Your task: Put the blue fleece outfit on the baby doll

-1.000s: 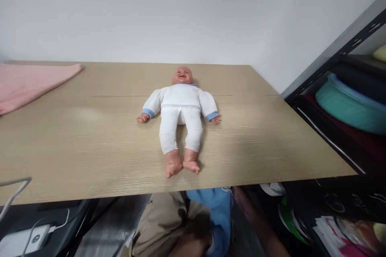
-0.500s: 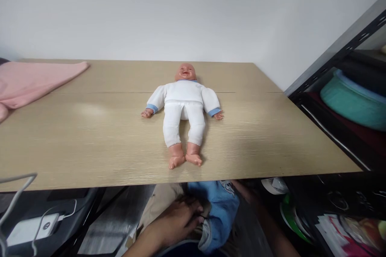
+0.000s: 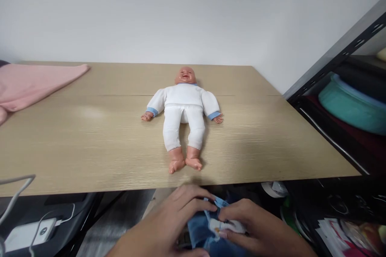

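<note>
A baby doll [image 3: 183, 118] in a white outfit with blue cuffs and collar lies on its back on the table, feet toward me, arms spread. Below the table's front edge, my two hands are closed on a small blue garment [image 3: 199, 231] with a whitish patch or lining. My left hand [image 3: 183, 213] curls its fingers over the garment's upper left edge. My right hand [image 3: 256, 225] pinches the whitish part between thumb and fingers. Much of the garment is hidden by the hands, so its exact kind does not show. Neither hand touches the doll.
Pink cloth [image 3: 36, 84] lies at the table's left end. A grey cable [image 3: 18, 196] loops by the front left edge, above a white power device [image 3: 30, 233]. On a dark shelf to the right sits a teal basin [image 3: 352, 104]. The wall stands behind the table [image 3: 90, 144].
My left hand has risen from my lap toward the table edge. My right hand has come in from the right and grips the blue garment, which was bunched on my lap.
</note>
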The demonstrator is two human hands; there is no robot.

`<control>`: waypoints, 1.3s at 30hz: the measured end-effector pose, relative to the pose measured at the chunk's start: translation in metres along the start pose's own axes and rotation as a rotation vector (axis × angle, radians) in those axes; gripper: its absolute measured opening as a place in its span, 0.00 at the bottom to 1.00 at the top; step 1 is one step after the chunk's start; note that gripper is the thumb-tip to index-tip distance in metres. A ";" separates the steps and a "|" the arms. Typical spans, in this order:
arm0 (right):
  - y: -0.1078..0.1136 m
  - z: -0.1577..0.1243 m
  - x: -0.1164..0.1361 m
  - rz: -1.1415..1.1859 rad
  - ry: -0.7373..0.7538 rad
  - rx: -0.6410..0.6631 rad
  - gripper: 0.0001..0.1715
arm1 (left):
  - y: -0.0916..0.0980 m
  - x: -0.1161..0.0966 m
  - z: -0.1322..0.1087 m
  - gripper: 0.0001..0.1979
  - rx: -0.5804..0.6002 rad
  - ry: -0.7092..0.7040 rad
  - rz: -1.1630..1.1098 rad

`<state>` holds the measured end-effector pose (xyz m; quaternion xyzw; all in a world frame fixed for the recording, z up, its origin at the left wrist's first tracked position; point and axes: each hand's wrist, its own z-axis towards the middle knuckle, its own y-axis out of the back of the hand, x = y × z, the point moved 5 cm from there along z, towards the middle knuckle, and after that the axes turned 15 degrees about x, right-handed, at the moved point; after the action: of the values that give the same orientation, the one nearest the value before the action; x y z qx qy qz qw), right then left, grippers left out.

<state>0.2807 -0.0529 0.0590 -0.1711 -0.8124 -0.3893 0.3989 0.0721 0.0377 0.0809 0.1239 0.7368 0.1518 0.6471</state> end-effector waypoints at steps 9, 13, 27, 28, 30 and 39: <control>0.098 -0.004 0.065 -0.033 0.037 -0.217 0.23 | 0.076 -0.049 0.018 0.12 0.005 -0.099 0.197; 0.103 0.017 0.058 -0.124 0.206 -0.023 0.21 | 0.104 -0.060 -0.002 0.08 -0.059 -0.140 0.282; 0.134 0.064 0.075 0.129 0.143 -0.038 0.30 | 0.144 -0.021 -0.019 0.25 -0.013 0.216 0.169; 0.135 0.068 0.074 0.125 0.138 0.021 0.33 | 0.145 -0.020 -0.018 0.23 0.036 0.209 0.137; 0.132 0.075 0.072 0.063 0.115 0.155 0.31 | 0.144 -0.018 -0.017 0.21 0.115 0.137 0.042; 0.105 0.089 0.080 0.211 0.354 0.107 0.30 | 0.143 -0.001 -0.022 0.20 0.134 -0.041 -0.228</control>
<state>0.2472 0.0801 0.1401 -0.1628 -0.7268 -0.3254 0.5826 0.0484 0.1682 0.1389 0.0853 0.7412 0.0252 0.6653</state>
